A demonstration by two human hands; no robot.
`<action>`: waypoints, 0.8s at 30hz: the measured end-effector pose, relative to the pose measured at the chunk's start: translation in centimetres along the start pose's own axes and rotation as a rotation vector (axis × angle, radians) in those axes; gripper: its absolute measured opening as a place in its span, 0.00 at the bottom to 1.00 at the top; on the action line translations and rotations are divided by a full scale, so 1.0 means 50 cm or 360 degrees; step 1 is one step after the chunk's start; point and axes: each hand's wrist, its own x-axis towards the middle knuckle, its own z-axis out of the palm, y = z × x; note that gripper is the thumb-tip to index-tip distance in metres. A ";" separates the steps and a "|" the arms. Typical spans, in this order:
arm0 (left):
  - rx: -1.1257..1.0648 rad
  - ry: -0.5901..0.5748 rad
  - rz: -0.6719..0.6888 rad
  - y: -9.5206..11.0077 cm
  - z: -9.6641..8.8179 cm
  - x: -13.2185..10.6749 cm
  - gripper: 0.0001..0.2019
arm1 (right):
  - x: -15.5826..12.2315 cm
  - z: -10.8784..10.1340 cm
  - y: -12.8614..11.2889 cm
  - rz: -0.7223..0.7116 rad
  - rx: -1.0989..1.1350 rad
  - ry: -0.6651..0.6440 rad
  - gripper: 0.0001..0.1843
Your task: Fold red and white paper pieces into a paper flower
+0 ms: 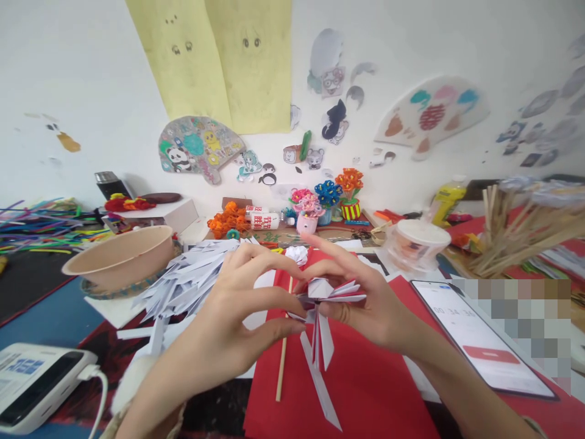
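A folded white paper piece (320,289), with several pointed flaps fanning out, is held up between my two hands. My right hand (365,299) grips it from the right, thumb across its front and the index finger raised. From the left, my left hand (247,305) closes thumb and fingers on its near-left edge; the exact contact is partly hidden. Below them lies red paper (375,390) bearing a thin wooden stick (282,366) and a narrow folded white strip (322,390). A crumpled-looking white paper piece (298,255) sits just behind my fingers.
A heap of folded white paper strips (183,277) lies left, beside a beige bowl (119,259). At right are a phone (479,335) showing a timer, a lidded tub (420,241) and bundled wooden sticks (512,238). Small flower pots (307,224) stand against the wall.
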 end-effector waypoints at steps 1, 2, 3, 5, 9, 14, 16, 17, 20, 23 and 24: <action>0.0024 -0.0014 0.0016 0.001 0.000 -0.001 0.06 | -0.001 0.000 0.001 -0.0003 0.0001 0.0000 0.21; 0.0042 -0.0021 0.0035 0.001 -0.001 -0.001 0.07 | -0.001 -0.001 0.001 -0.0006 0.0005 -0.0003 0.21; 0.0052 -0.0023 0.0055 0.000 0.000 -0.002 0.08 | -0.001 -0.001 0.001 -0.0009 0.0012 -0.0005 0.22; 0.0040 -0.0032 0.0068 -0.001 0.000 -0.002 0.09 | 0.000 0.000 0.002 0.0002 0.0039 -0.0032 0.26; -0.0057 -0.0069 0.0006 -0.002 0.004 -0.002 0.12 | 0.004 0.003 0.004 0.0010 0.0193 -0.0126 0.39; 0.0130 0.0094 0.0002 0.004 0.011 -0.003 0.04 | 0.003 0.000 0.004 -0.0013 0.0123 0.0013 0.31; 0.0259 0.0186 0.0044 0.006 0.015 -0.006 0.02 | 0.001 -0.001 0.003 -0.0001 0.0133 0.0069 0.30; 0.0301 0.0221 0.0067 0.006 0.017 -0.007 0.03 | 0.001 -0.001 0.003 0.0001 0.0151 0.0086 0.30; 0.0341 0.0278 0.0109 0.005 0.023 -0.011 0.10 | -0.001 -0.001 0.004 0.0012 0.0199 0.0101 0.29; 0.0367 0.0296 0.0152 0.006 0.027 -0.012 0.14 | -0.001 -0.002 0.005 0.0047 0.0258 0.0097 0.34; 0.0387 0.0313 0.0166 0.008 0.027 -0.013 0.14 | -0.001 -0.003 0.006 0.0057 0.0276 0.0100 0.35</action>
